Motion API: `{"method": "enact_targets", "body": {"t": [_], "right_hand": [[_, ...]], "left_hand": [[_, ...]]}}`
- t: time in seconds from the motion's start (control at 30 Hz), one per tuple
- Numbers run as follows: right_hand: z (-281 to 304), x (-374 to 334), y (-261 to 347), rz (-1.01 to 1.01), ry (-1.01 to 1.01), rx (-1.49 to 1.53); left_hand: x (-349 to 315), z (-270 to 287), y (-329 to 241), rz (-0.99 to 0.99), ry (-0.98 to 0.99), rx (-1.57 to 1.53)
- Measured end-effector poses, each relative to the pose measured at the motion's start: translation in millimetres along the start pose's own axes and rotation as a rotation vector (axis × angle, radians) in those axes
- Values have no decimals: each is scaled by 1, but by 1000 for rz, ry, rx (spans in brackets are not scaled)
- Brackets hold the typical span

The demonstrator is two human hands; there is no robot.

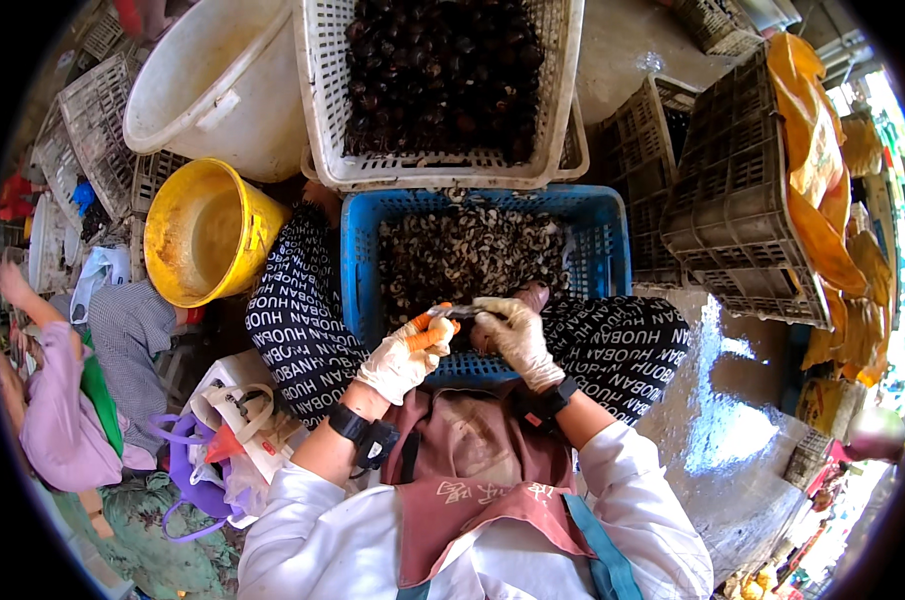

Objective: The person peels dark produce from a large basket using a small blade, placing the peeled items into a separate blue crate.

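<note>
Two gloves (517, 342), one blue crate (615, 235), perhaps one tool (463, 312)

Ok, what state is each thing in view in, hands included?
Left hand: gloved, fingers bent
Right hand: gloved, fingers bent
Blue crate: uncovered, holding pale and dark pieces
White crate: uncovered, holding dark rounded items
Yellow bucket: uncovered, stained inside
White tub: uncovered
Orange sheet: creased, hanging down

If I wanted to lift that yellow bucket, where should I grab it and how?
Probably by the rim of the yellow bucket, on the edge beside the black patterned trouser leg, coming down from above. Its round mouth faces up and open, so your fingers could hook inside, thumb outside. I can't see a handle.
</note>
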State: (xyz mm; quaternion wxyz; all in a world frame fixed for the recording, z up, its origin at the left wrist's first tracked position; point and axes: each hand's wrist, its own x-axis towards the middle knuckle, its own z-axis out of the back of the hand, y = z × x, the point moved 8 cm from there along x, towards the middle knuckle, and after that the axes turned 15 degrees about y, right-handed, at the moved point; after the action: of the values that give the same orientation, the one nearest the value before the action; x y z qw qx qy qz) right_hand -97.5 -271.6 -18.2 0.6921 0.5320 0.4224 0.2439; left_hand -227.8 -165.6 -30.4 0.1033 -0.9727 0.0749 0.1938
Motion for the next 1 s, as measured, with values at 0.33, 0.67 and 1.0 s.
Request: {"method": "enact_targets", "body": {"t": [0.33,0.67,1.0], "right_hand": [[16,1,-21,-136,38,-56],[18,7,-28,-91,-52,237],[21,3,-20,-15,-140,214]], "left_hand": [[-5,-31,-18,-27,7,478],[7,3,-25,-94,-43,324],[11,-11,-34,-95,-289,657]]}}
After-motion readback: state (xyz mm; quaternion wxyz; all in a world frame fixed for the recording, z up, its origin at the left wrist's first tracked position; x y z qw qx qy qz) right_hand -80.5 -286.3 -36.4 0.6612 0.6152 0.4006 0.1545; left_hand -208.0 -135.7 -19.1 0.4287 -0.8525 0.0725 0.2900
